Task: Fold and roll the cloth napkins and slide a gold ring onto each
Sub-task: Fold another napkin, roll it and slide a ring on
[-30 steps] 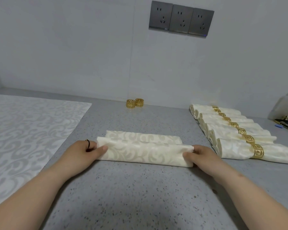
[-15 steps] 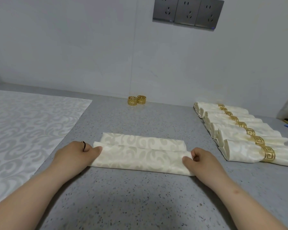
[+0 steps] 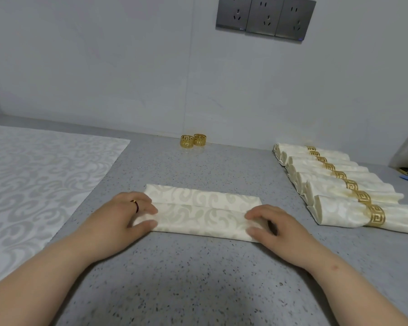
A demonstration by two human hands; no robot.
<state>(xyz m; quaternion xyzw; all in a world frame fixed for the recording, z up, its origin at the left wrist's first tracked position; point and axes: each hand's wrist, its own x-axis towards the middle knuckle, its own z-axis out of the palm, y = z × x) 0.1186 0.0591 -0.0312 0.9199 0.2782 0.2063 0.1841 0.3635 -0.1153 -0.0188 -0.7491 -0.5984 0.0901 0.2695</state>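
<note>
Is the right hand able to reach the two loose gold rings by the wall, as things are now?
Probably yes, once the right hand lets go of the napkin it grips. Beyond the napkin only bare countertop lies before the gold rings; nothing stands in the way.

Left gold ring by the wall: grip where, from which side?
Left gold ring: from above, thumb on the near band, finger inside the open top. It stands open end up; right gold ring crowds its side, wall behind.
</note>
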